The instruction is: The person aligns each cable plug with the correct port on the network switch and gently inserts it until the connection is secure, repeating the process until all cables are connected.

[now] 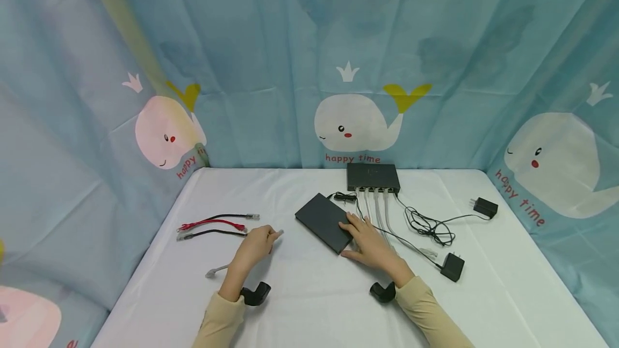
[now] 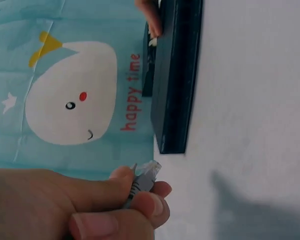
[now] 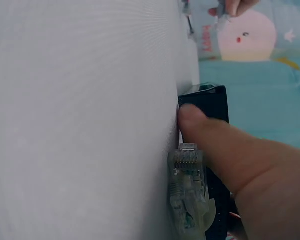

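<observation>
My left hand (image 1: pixel 255 243) pinches the grey plug (image 2: pixel 149 176) of a short network cable (image 1: pixel 216 271) between thumb and fingers; the clear tip points toward a flat black network switch (image 1: pixel 323 222). The cable's other end lies on the table behind the wrist. Tilted at an angle, the switch sits at the middle of the table, a little right of the plug and apart from it. My right hand (image 1: pixel 371 244) holds the switch's right end, the thumb (image 3: pixel 210 132) against its side. Clear network plugs (image 3: pixel 187 172) show close to that thumb.
Another black switch (image 1: pixel 373 176) stands at the back with several grey cables (image 1: pixel 379 205) plugged in. Two black power adapters (image 1: pixel 485 207) and coiled cords (image 1: pixel 430 228) lie at the right. Red (image 1: pixel 213 223) and black short cables (image 1: pixel 232 215) lie at the left.
</observation>
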`<state>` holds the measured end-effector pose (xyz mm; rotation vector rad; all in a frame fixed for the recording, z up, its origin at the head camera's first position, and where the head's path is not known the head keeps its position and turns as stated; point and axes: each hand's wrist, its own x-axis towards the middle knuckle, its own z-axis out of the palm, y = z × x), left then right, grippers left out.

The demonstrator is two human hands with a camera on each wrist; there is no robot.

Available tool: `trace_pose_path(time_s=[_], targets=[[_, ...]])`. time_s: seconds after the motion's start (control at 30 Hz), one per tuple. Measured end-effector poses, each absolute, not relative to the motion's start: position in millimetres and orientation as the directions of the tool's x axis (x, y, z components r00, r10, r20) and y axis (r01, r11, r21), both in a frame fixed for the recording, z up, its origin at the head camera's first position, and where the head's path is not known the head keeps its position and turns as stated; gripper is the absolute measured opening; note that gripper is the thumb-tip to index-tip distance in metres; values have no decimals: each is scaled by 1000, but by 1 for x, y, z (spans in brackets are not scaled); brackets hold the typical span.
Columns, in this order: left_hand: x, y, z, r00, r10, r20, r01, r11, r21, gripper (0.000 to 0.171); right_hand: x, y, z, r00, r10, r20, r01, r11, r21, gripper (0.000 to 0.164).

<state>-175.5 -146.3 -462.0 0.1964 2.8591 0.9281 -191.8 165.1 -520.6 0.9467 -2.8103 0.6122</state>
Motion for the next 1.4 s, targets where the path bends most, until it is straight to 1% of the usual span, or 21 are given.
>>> trace_pose_path(time_s=[0.17, 0.33, 0.47, 0.57, 0.8, 1.0, 1.23, 1.4], targets=[[-175, -135, -471, -951, 289, -110, 150, 742, 653, 30, -194, 167, -524, -796, -555, 241, -605, 720, -341, 69], [-176, -125, -478, -913, 387, -130, 183, 674, 716, 31, -195, 167, -523, -806, -545, 231, -591, 728, -347, 68], [-176, -116, -485, -876, 466, -127, 235, 640, 731, 31, -196, 167, -522, -813, -537, 228, -582, 730, -357, 68], [-176, -110, -491, -853, 507, -127, 261, 624, 737, 29, -196, 167, -522, -817, -535, 216, -575, 734, -361, 69], [-175, -98, -501, -815, 565, -126, 264, 557, 788, 26, -197, 167, -522, -814, -534, 228, -580, 729, -364, 67], [-173, -89, -507, -796, 591, -130, 222, 486, 845, 26, -196, 167, -522, -813, -532, 238, -582, 720, -378, 67], [-170, -78, -513, -800, 568, -196, 66, 408, 910, 28, -196, 167, -523, -826, -523, 209, -560, 728, -395, 67], [-168, -71, -516, -794, 573, -203, 19, 356, 934, 30, -196, 167, -523, -824, -522, 221, -565, 721, -401, 68]])
